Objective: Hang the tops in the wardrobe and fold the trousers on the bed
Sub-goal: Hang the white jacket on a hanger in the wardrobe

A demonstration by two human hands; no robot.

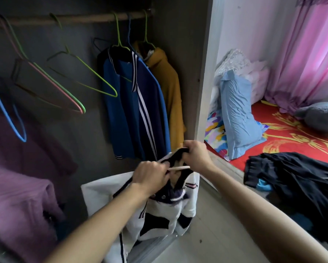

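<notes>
Hands (149,177) (195,156) grip top (159,211), prob. collar.

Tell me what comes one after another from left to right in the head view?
purple top → blue jacket → yellow hoodie → blue pillow → pink curtain

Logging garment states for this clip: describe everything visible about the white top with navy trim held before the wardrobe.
The white fabric top with navy collar and panels hangs limp, not yet on the wooden rail. The left hand and right hand grip its dark collar, where a pale bar, seemingly a hanger, pokes through. Thin stripes edge one cuff.
</notes>
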